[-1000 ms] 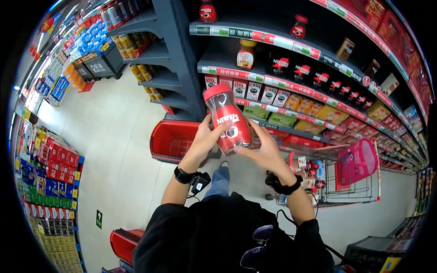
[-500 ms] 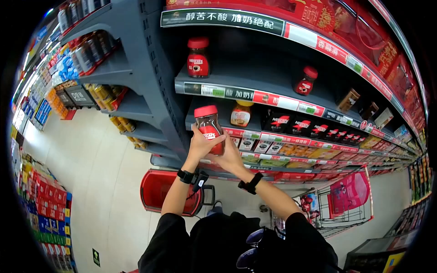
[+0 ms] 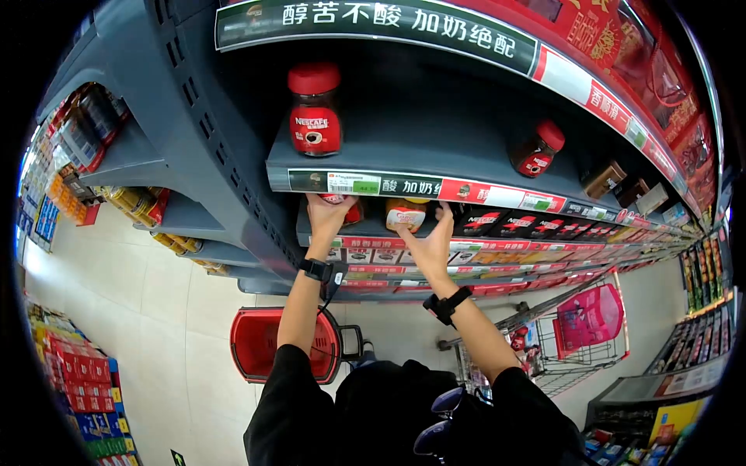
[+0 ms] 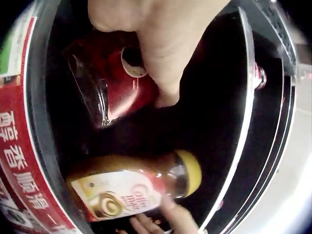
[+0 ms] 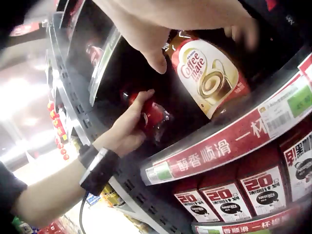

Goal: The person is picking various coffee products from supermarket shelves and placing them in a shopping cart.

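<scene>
My left hand (image 3: 323, 221) grips a red-labelled Nescafe coffee jar (image 4: 124, 90) inside the second shelf, at its left end. The thumb lies along the jar's side in the left wrist view; the jar's lid is hidden under the upper shelf in the head view. Just right of it stands a Coffee-mate creamer jar (image 5: 207, 78) with a yellow cap (image 4: 191, 171). Around that creamer jar my right hand (image 3: 430, 247) reaches with thumb and fingers spread wide, the thumb near its label.
On the shelf above stand a larger Nescafe jar (image 3: 315, 116) and a smaller one (image 3: 536, 149). Black Nescafe boxes (image 3: 475, 221) line up right of the creamer. A red shopping basket (image 3: 256, 342) sits below, and a cart with a pink bag (image 3: 588, 314) stands at the right.
Both hands held the Nescafe jar in front of the body. The left hand has carried it up into the second shelf; the right hand has let go and moved to the creamer jar.
</scene>
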The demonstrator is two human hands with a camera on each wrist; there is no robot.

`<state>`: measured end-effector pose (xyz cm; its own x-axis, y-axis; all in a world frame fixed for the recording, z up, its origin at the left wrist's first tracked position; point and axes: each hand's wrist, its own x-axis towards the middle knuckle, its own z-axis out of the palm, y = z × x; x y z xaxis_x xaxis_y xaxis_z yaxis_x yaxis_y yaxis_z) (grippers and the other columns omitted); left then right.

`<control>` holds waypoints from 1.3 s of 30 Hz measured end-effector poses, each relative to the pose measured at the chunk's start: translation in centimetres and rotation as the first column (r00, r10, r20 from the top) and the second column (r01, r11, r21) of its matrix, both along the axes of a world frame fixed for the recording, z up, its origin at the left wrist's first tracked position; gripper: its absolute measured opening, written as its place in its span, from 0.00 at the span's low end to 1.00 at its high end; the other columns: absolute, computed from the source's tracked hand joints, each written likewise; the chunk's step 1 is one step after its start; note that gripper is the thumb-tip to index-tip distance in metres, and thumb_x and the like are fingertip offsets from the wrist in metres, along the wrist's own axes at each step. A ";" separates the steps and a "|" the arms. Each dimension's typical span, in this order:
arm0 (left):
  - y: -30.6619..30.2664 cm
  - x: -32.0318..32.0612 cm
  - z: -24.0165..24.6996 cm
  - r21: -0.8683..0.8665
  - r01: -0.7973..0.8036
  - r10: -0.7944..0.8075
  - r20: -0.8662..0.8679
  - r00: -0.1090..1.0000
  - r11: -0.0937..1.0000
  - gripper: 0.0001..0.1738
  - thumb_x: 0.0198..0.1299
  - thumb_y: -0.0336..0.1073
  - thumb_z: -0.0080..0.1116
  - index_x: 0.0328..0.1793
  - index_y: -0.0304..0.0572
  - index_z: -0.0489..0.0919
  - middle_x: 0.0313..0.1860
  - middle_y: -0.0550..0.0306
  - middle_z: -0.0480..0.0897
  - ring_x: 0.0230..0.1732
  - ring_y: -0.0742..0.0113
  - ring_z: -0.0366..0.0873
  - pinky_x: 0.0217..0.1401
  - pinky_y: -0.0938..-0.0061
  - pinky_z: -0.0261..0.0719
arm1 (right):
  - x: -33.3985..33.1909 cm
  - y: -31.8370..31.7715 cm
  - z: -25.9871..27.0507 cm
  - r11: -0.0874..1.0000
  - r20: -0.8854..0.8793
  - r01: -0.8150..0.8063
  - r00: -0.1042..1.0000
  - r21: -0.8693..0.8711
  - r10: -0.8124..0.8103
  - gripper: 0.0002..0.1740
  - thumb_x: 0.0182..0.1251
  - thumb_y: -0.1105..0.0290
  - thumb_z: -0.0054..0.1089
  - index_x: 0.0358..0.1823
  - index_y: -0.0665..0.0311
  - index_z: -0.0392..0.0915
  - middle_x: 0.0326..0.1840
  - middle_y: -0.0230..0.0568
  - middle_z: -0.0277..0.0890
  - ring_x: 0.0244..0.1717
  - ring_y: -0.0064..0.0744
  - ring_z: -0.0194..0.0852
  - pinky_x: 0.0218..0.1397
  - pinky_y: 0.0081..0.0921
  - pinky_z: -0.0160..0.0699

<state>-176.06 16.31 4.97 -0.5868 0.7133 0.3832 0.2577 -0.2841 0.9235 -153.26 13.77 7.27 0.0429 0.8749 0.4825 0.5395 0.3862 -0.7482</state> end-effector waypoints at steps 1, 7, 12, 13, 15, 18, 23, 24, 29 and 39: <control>0.7 0.0 -0.7 0.026 -0.033 0.035 -0.086 0.996 0.999 0.43 0.41 0.38 0.83 0.60 0.29 0.69 0.50 0.42 0.85 0.53 0.55 0.84 0.58 0.64 0.79 | -0.6 0.7 0.3 0.999 -0.007 0.015 1.000 -0.044 -0.015 0.55 0.52 0.54 0.79 0.72 0.71 0.54 0.62 0.60 0.64 0.65 0.58 0.65 0.66 0.46 0.66; -0.4 0.4 -1.3 0.069 0.006 0.014 -0.289 0.957 0.998 0.47 0.40 0.42 0.84 0.63 0.29 0.68 0.56 0.35 0.79 0.57 0.39 0.78 0.62 0.55 0.76 | -3.5 3.8 1.5 0.996 -0.149 0.061 0.986 -0.063 -0.070 0.52 0.46 0.55 0.85 0.66 0.75 0.63 0.61 0.59 0.72 0.61 0.52 0.73 0.67 0.41 0.69; -1.2 -1.0 -1.7 -0.068 0.074 -0.089 -0.269 0.959 0.995 0.52 0.40 0.44 0.84 0.67 0.31 0.65 0.57 0.34 0.75 0.59 0.37 0.74 0.63 0.53 0.73 | -3.7 4.8 0.9 0.964 -0.255 -0.021 0.966 -0.265 -0.049 0.47 0.44 0.59 0.85 0.63 0.71 0.67 0.55 0.53 0.81 0.55 0.46 0.82 0.59 0.36 0.77; -1.1 -1.2 -1.8 -0.067 0.073 -0.089 -0.277 0.957 0.995 0.54 0.40 0.45 0.84 0.69 0.31 0.63 0.60 0.32 0.73 0.61 0.37 0.72 0.65 0.53 0.71 | -3.8 5.1 -0.2 0.985 -0.303 -0.015 0.952 -0.173 -0.039 0.44 0.45 0.62 0.85 0.60 0.69 0.68 0.49 0.48 0.84 0.49 0.40 0.85 0.55 0.33 0.81; -1.0 -1.3 -2.4 -0.050 0.062 -0.074 -0.310 0.948 0.997 0.57 0.40 0.45 0.84 0.72 0.30 0.59 0.64 0.30 0.69 0.65 0.35 0.68 0.69 0.53 0.68 | -3.9 3.6 0.5 0.992 -0.350 -0.060 0.937 -0.113 0.017 0.44 0.45 0.62 0.85 0.60 0.68 0.68 0.51 0.48 0.83 0.51 0.41 0.84 0.57 0.34 0.79; -1.8 -0.9 -2.5 -0.005 -0.004 0.002 -0.403 0.915 1.000 0.63 0.41 0.44 0.84 0.77 0.29 0.53 0.70 0.29 0.64 0.70 0.34 0.64 0.74 0.53 0.64 | -3.6 2.4 -0.9 0.995 -0.383 -0.093 0.921 -0.045 0.069 0.44 0.45 0.63 0.85 0.61 0.66 0.66 0.56 0.48 0.79 0.57 0.42 0.80 0.61 0.34 0.76; -8.8 2.0 -1.1 0.051 -0.118 0.126 -0.572 0.811 0.992 0.53 0.52 0.35 0.75 0.79 0.29 0.54 0.75 0.31 0.60 0.76 0.34 0.59 0.78 0.51 0.59 | -2.6 -1.3 -1.2 0.980 -0.283 -0.113 0.946 0.164 0.157 0.49 0.44 0.68 0.86 0.67 0.65 0.64 0.60 0.45 0.75 0.60 0.40 0.76 0.64 0.34 0.75; -10.3 2.7 -1.1 0.072 -0.124 0.142 -0.622 0.770 0.990 0.49 0.55 0.34 0.73 0.78 0.29 0.56 0.76 0.32 0.60 0.77 0.35 0.59 0.79 0.52 0.59 | -2.5 -2.3 -0.5 0.971 -0.276 -0.110 0.946 0.210 0.167 0.50 0.44 0.68 0.86 0.68 0.65 0.64 0.61 0.45 0.74 0.60 0.39 0.76 0.65 0.34 0.74; -16.4 7.3 -0.2 -0.017 0.419 -0.420 -0.058 0.906 0.908 0.33 0.69 0.35 0.57 0.77 0.36 0.60 0.77 0.42 0.64 0.77 0.47 0.63 0.77 0.58 0.62 | 2.1 -7.4 2.8 0.909 -0.314 -0.383 0.853 0.166 0.417 0.45 0.47 0.72 0.83 0.67 0.68 0.66 0.65 0.44 0.73 0.63 0.34 0.74 0.67 0.30 0.73; -29.3 17.5 11.8 0.251 0.911 -0.817 0.560 0.139 0.327 0.66 0.49 0.60 0.70 0.85 0.33 0.48 0.83 0.38 0.53 0.81 0.54 0.58 0.81 0.65 0.58 | 15.4 -20.7 8.8 0.541 -0.852 -0.837 0.224 0.080 0.473 0.59 0.43 0.41 0.74 0.73 0.70 0.61 0.71 0.57 0.68 0.71 0.50 0.69 0.72 0.46 0.72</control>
<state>-158.57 -12.99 16.75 0.4196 0.8947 0.1530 -0.5818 0.1357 0.8019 -137.83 -6.91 16.09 -0.4817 0.8295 0.2827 -0.5757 -0.0563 -0.8157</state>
